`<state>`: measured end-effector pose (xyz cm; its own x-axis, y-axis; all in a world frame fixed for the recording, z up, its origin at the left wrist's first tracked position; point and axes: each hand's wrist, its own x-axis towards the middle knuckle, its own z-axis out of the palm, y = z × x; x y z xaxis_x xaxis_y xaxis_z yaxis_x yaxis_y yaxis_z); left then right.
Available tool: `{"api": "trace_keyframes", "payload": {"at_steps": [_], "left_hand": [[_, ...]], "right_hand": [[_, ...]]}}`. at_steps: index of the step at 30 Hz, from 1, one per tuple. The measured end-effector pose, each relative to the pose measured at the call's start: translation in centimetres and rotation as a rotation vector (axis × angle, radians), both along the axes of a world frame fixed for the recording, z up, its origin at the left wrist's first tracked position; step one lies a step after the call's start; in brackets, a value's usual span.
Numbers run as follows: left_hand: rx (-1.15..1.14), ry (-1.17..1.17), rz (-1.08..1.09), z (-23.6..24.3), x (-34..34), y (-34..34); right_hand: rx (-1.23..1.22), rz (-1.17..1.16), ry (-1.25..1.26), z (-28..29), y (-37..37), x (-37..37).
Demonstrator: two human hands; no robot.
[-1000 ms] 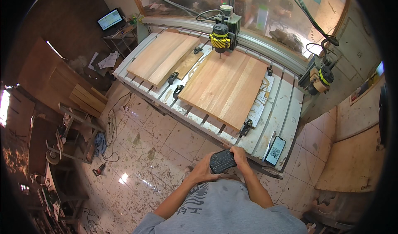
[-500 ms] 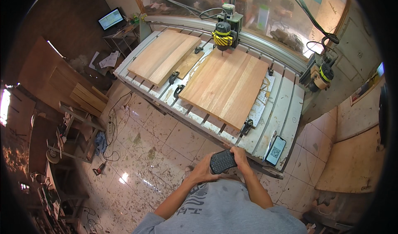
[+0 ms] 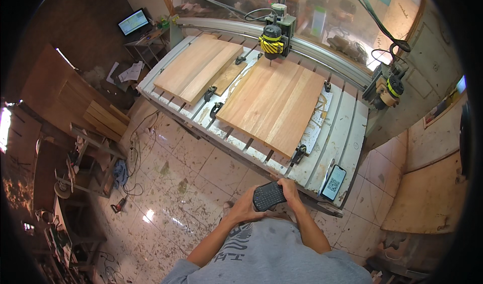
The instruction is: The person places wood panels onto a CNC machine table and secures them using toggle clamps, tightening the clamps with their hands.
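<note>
I hold a small black handheld keypad (image 3: 268, 196) in both hands, close to my chest. My left hand (image 3: 245, 208) grips its left end and my right hand (image 3: 291, 191) grips its right end, thumbs over the keys. Ahead lies a white slotted machine bed (image 3: 347, 133) carrying two clamped wooden panels: a larger one (image 3: 271, 102) in the middle and a second one (image 3: 198, 67) to its left. A black and yellow router head (image 3: 272, 40) hangs from the gantry at the far edge of the larger panel.
A phone (image 3: 333, 182) lies on the bed's near right corner. Black clamps (image 3: 298, 154) hold the panels' edges. A lit monitor (image 3: 133, 22) stands at far left, stacked boards (image 3: 103, 118) and cluttered shelves (image 3: 65, 173) on the left, and cables (image 3: 133, 148) trail over the tiled floor.
The router head has travelled away from me along the larger panel to its far edge. My hands stay on the keypad.
</note>
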<state>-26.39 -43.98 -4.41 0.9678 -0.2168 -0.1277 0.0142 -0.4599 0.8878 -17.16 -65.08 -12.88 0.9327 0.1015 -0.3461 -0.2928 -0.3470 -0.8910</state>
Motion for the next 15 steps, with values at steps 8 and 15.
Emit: {"api": "trace_keyframes", "payload": {"at_steps": [8,15], "left_hand": [[0.030,-0.011,-0.011,-0.5,-0.4,0.3],[0.011,0.021,0.030,0.6,-1.0,0.6]], "right_hand": [[-0.069,-0.002,0.012,0.0,0.2,-0.2],[0.133,-0.001,0.072,-1.3,0.4,-0.6]]}}
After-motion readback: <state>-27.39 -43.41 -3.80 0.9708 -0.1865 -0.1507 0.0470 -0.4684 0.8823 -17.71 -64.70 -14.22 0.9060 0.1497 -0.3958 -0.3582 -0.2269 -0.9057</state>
